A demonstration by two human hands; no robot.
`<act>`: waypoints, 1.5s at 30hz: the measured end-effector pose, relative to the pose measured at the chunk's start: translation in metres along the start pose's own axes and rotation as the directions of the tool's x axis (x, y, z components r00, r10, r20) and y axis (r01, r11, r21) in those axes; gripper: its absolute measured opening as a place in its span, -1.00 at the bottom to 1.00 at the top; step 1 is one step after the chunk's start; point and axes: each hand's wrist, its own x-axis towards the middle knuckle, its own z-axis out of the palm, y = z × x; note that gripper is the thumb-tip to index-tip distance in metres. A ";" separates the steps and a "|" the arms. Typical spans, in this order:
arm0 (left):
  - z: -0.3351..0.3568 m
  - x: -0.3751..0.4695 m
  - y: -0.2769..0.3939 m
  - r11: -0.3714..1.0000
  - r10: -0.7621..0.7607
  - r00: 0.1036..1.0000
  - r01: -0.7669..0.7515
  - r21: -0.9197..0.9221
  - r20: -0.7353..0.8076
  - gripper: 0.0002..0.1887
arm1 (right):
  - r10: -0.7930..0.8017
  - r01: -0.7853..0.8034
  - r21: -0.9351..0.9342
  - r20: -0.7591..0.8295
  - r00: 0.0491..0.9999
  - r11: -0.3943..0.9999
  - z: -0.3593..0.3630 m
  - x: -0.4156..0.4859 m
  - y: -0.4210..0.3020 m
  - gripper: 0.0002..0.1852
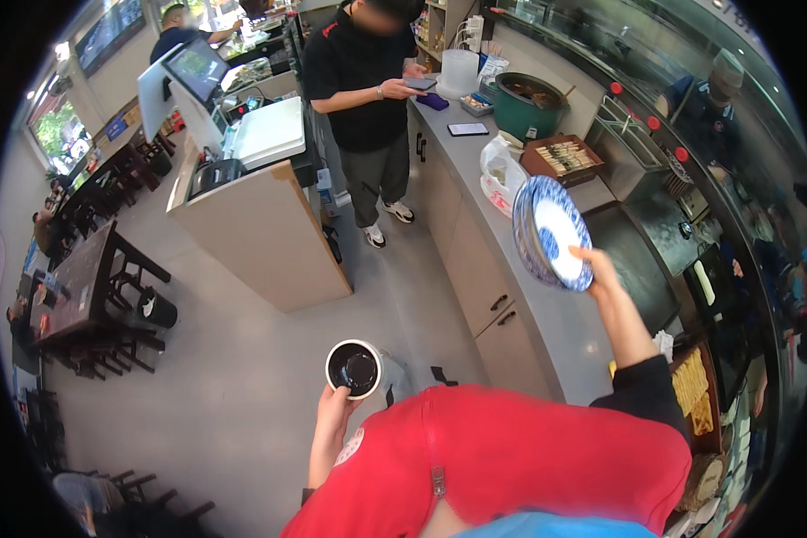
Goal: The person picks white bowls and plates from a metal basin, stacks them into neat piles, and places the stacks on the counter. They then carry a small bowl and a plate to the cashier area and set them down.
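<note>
My left hand (pixel 335 411) grips a white-rimmed round pot (pixel 386 368), its thumb over the rim. The inside is dark and shiny; whether that is liquid or glaze I cannot tell. My right hand (pixel 603 274) holds a stack of blue-and-white patterned plates (pixel 545 232) tilted on edge, thumb on the top plate's face. The stack is over the grey counter (pixel 545 316). Just beyond it, a white plastic bag (pixel 501 171) stands on that counter.
A person (pixel 370 87) stands in the aisle holding a phone. Farther along the counter are a green cooker (pixel 528 111), a wooden box of skewers (pixel 561 159) and another phone (pixel 468 129). A cash-desk partition (pixel 262 242) borders the aisle. Dining tables (pixel 74 282) stand at left.
</note>
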 end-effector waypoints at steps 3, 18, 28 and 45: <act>0.013 0.084 0.046 1.000 0.002 1.000 -0.002 0.016 -0.007 -0.60 | -0.060 0.063 0.054 -0.060 0.996 0.997 0.035 0.090 -0.043 -0.50; 0.118 0.372 0.211 0.988 -0.100 0.994 0.094 0.124 0.048 -0.54 | -0.180 0.311 0.279 -0.410 0.894 0.909 0.138 0.582 -0.225 -0.58; 0.204 0.433 0.268 0.990 -0.067 0.965 0.096 0.106 -0.254 -0.59 | 0.032 0.371 0.489 -0.637 0.771 0.789 0.147 0.814 -0.277 -0.67; 0.230 0.476 0.293 0.979 -0.163 0.934 0.192 0.062 -0.319 -0.60 | 0.459 0.300 0.724 -0.646 0.610 0.621 0.052 0.959 -0.222 -0.69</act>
